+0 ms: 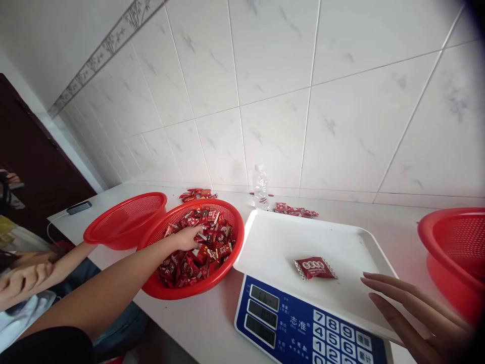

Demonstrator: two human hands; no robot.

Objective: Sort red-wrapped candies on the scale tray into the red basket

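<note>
My left hand [188, 238] reaches into a red plastic basket [238, 222] heaped with small red-wrapped candies [193, 268]. Its fingers are curled down among the wrappers, and their tips are mostly hidden, so what they grip is unclear. A white tray [273, 237] tops a blue digital scale [299, 333] in front of me. One red packet [315, 268] with checkered ends lies flat on the tray. Over the tray's right edge, my right hand [417, 313] is open, fingers stretched toward the packet but apart from it.
Another red basket [129, 220] stands to the left, and a further one [447, 242] to the right. Near the wall are a clear bottle [260, 187] and two small piles of red packets [295, 210]. A phone [79, 207] lies far left; a person's hand [26, 278] is nearby.
</note>
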